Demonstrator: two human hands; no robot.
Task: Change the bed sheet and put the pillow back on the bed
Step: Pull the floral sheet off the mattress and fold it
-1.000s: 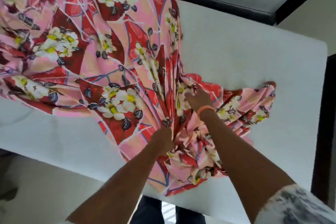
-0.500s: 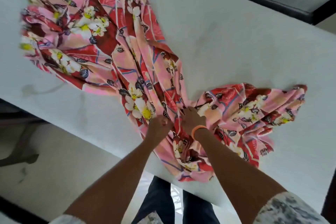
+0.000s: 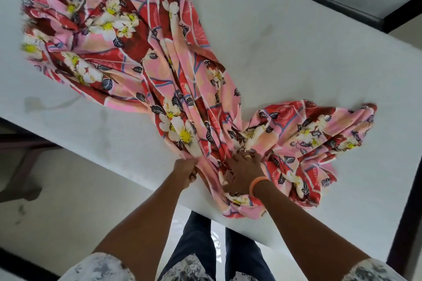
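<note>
Both hands — left hand, right hand — grip floral sheet; no writing legible.

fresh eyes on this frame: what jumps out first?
The bunched pink-and-red floral cotton bed sheet dominates, trailing from the upper left across the bare white mattress to its near edge. There both hands work it: the left hand grips a gathered fold, and the right hand, with an orange wristband, lies on the crumpled heap. No pillow is in view.
</note>
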